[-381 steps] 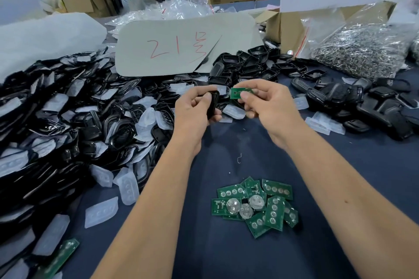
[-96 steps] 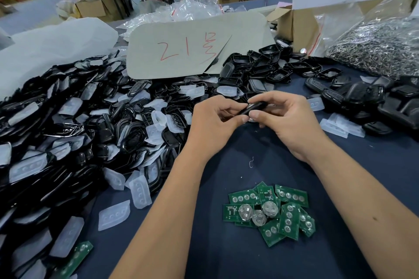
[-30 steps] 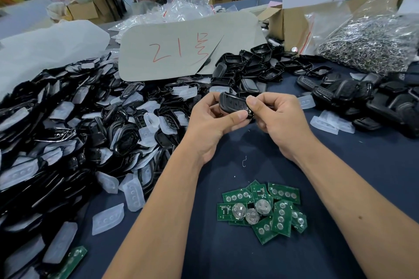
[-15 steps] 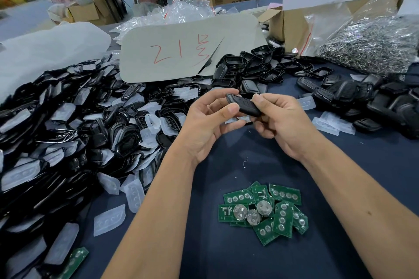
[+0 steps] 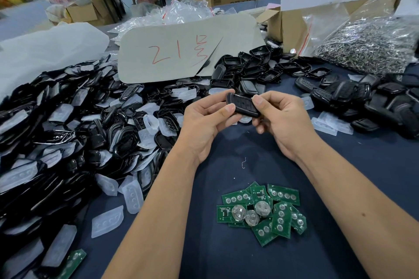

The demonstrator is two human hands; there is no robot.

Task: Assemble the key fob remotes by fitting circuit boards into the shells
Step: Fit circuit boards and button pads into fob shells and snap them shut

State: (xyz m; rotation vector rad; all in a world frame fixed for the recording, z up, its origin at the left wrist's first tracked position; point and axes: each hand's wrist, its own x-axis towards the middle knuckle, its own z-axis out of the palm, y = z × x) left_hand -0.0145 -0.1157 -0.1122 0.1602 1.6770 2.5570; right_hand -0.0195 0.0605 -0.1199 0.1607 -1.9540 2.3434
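Both hands are raised above the dark table cloth (image 5: 226,263), sharing one black key fob (image 5: 243,105). The left hand (image 5: 205,123) grips the fob's left end, thumb lying along the near edge and fingers curled behind. The right hand (image 5: 281,118) pinches the right end, thumb on the button face, remaining fingers folded under. The fob sits between the two hands, tilted, button side toward the camera. Judgement: the shell looks closed, so the two-ended grip likely serves to squeeze the halves together or check the seam; whether a board is inside cannot be seen.

Supplies are laid out within reach. A small heap of green circuit boards (image 5: 260,213) lies on the cloth nearer the person, below the hands and between the forearms, well apart from the held fob. A large pile of black shells (image 5: 68,124) mixed with translucent button pads (image 5: 132,197) covers the left side. More black fobs (image 5: 353,95), seemingly closed, lie to the right; this is probably the finished pile, and probably where the held unit goes. Open shell halves (image 5: 254,63) sit beyond the hands, beside a grey card (image 5: 181,52) marked in red
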